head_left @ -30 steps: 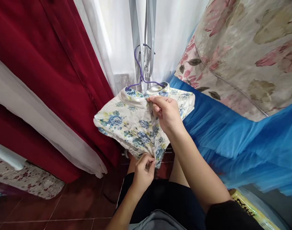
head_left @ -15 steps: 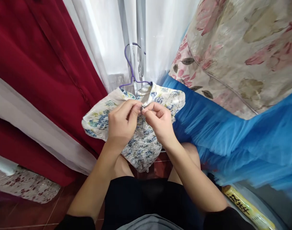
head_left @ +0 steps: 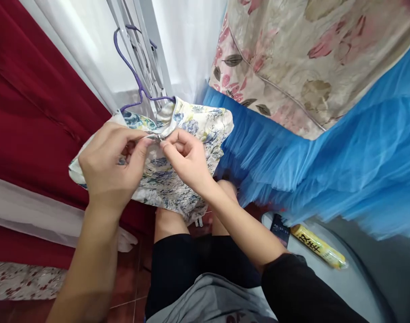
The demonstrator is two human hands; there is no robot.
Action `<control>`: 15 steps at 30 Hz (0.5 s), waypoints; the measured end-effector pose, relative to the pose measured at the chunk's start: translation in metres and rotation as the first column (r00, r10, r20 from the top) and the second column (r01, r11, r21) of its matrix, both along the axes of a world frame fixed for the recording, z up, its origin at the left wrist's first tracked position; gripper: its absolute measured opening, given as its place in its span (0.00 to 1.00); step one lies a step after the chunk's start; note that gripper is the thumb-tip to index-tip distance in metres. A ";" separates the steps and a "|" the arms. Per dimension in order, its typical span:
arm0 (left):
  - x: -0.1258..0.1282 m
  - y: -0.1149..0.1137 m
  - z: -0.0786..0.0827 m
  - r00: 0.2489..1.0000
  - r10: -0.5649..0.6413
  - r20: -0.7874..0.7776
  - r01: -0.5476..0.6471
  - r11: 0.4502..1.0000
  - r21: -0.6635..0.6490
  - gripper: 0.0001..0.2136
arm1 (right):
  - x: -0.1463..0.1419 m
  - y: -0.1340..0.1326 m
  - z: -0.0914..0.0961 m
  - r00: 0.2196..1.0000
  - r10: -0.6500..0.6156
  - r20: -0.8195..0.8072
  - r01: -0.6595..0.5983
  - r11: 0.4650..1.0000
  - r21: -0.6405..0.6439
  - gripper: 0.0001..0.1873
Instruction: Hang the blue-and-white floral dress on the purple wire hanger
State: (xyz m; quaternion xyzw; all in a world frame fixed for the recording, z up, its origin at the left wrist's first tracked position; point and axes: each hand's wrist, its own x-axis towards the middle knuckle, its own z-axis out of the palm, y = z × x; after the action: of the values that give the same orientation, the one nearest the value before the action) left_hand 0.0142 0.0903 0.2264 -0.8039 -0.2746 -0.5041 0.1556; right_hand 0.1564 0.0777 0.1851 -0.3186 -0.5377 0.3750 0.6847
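Observation:
A small floral shirt (head_left: 205,130), cream with blue flowers, hangs on a purple wire hanger (head_left: 134,76) hooked onto a white metal window grille. My left hand (head_left: 111,163) pinches the shirt's front opening just below the collar, from the left. My right hand (head_left: 186,159) pinches the same spot from the right, fingertips almost touching the left hand's. Both hands are closed on the fabric. My bare knees and black shorts show below the shirt.
A red curtain (head_left: 33,112) with a white sheer layer hangs at the left. Blue tulle (head_left: 312,170) and a flowered cover (head_left: 302,58) fill the right. A yellow packet (head_left: 317,246) and a dark phone (head_left: 279,229) lie on a grey surface at the lower right. Red floor tiles lie below.
My left hand rose from the shirt's hem to the collar opening and met the right hand there. The view has tilted and shifted, so the shirt now sits further left.

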 end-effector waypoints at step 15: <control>-0.121 0.102 -0.033 0.500 0.051 0.865 0.323 0.915 -0.241 0.07 | 0.010 -0.025 -0.046 0.985 0.019 0.173 0.001 0.993 -0.115 0.09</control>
State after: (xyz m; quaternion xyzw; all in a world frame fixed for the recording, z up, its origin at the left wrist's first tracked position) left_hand -0.1066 0.1923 0.1935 -0.4820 -0.3397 -0.7832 -0.1971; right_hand 0.1666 0.0531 0.1394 -0.3865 -0.5745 0.3792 0.6138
